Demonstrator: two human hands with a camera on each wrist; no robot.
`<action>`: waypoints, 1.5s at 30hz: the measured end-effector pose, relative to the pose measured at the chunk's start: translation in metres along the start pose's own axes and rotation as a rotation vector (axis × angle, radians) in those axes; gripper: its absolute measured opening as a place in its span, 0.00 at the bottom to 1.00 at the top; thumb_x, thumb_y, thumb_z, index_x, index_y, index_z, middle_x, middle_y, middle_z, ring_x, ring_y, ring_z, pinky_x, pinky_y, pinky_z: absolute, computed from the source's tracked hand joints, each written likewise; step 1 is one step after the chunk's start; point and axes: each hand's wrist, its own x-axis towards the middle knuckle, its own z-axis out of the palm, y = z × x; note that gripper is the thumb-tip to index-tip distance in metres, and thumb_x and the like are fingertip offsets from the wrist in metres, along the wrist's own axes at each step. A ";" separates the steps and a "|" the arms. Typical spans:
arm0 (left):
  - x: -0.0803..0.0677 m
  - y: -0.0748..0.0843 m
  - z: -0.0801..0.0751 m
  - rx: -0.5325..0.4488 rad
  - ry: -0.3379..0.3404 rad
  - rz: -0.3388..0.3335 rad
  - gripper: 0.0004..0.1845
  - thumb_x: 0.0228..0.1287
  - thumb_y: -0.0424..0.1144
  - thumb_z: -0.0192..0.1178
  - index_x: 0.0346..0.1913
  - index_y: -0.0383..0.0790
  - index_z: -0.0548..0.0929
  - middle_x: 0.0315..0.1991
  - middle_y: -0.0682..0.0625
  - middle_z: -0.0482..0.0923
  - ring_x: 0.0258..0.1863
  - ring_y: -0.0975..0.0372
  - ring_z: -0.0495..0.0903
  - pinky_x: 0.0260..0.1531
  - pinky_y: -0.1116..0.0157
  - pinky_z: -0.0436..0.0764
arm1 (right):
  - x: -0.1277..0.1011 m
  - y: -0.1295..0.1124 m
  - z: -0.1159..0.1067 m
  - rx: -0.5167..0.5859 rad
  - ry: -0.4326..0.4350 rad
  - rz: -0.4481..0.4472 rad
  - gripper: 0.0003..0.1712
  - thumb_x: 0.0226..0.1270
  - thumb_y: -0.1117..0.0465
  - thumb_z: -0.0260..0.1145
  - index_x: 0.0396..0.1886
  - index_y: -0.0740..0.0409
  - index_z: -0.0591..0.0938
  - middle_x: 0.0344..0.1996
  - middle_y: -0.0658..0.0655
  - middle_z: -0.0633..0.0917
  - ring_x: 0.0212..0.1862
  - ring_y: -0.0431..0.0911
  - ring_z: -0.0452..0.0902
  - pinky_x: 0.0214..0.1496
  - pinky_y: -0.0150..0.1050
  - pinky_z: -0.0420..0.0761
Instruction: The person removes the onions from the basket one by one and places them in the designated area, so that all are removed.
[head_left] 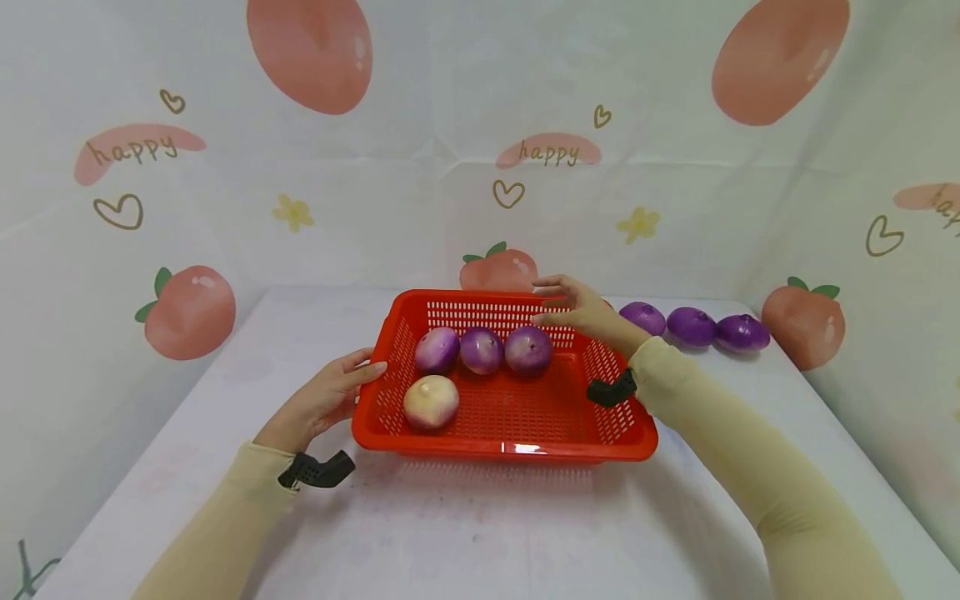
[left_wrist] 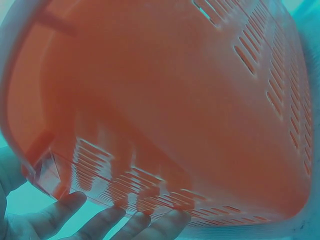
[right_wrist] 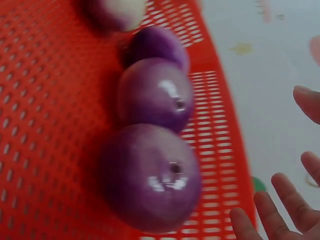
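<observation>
A red plastic basket point(head_left: 480, 450) with slotted walls is at the middle of the white table. My left hand point(head_left: 324, 402) grips its left side, thumb on the rim and fingers point(left_wrist: 102, 220) against the outer wall. Inside, a row of three round purple onion-like vegetables, left point(head_left: 437, 350), middle point(head_left: 482, 350) and right point(head_left: 528, 351), lies along the back wall. In front of the left one sits a paler, cream-and-purple one point(head_left: 431, 402). My right hand point(head_left: 581, 312) hovers by the basket's back right rim, fingers spread and holding nothing; the right wrist view shows it apart from the vegetables.
Beyond the basket's right back corner, three deeper purple vegetables, left point(head_left: 642, 318), middle point(head_left: 691, 327) and right point(head_left: 742, 333), lie in a row on the table point(head_left: 480, 533). A printed white cloth point(head_left: 420, 208) stands behind and at both sides.
</observation>
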 end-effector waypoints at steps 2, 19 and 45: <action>0.000 0.000 0.000 0.000 0.000 0.000 0.36 0.70 0.49 0.56 0.74 0.40 0.56 0.60 0.43 0.72 0.47 0.61 0.81 0.49 0.54 0.83 | 0.004 0.004 0.005 -0.033 -0.018 0.020 0.37 0.62 0.58 0.70 0.68 0.54 0.66 0.66 0.63 0.70 0.68 0.59 0.65 0.68 0.59 0.68; 0.000 0.001 0.001 0.002 0.005 -0.004 0.35 0.70 0.49 0.55 0.74 0.41 0.56 0.61 0.42 0.71 0.47 0.61 0.81 0.50 0.53 0.82 | 0.017 0.018 0.023 -0.243 -0.188 0.066 0.33 0.60 0.64 0.69 0.65 0.63 0.69 0.63 0.67 0.73 0.66 0.60 0.67 0.67 0.55 0.70; 0.001 0.002 0.003 -0.010 0.014 -0.021 0.35 0.70 0.49 0.56 0.74 0.41 0.56 0.62 0.41 0.70 0.47 0.61 0.81 0.49 0.53 0.83 | 0.010 0.015 0.028 -0.375 -0.319 0.125 0.38 0.54 0.56 0.75 0.63 0.55 0.69 0.58 0.64 0.72 0.57 0.56 0.73 0.62 0.51 0.77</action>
